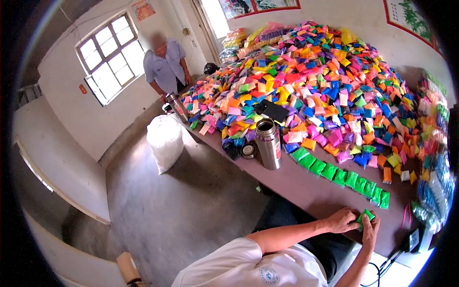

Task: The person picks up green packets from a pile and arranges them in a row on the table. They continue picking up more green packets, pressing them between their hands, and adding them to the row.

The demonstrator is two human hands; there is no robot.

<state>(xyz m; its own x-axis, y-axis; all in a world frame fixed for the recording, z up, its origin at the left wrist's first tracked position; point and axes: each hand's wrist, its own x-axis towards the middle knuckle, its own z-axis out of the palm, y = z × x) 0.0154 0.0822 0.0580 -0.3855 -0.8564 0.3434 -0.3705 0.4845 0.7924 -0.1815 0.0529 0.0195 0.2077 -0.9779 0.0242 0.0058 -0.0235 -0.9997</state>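
Note:
Both my hands are at the near edge of the table, closed on one small green packet (366, 216). My left hand (343, 220) grips its left side with curled fingers. From the right, my right hand (370, 230) pinches it, the thumb lying on top. Just beyond them, a row of similar green packets (340, 177) lies side by side on the brown table (306, 193). Behind that row rises a large heap of small packets in many colours (311, 91).
An uncapped steel flask (269, 146) stands by its lid (248, 150); another flask (177, 107) is farther left. A black phone-like object (272, 111) lies on the heap. Bagged packets (434, 143) line the right side. Beyond a white sack (164, 142), a person (165, 67) stands at the table.

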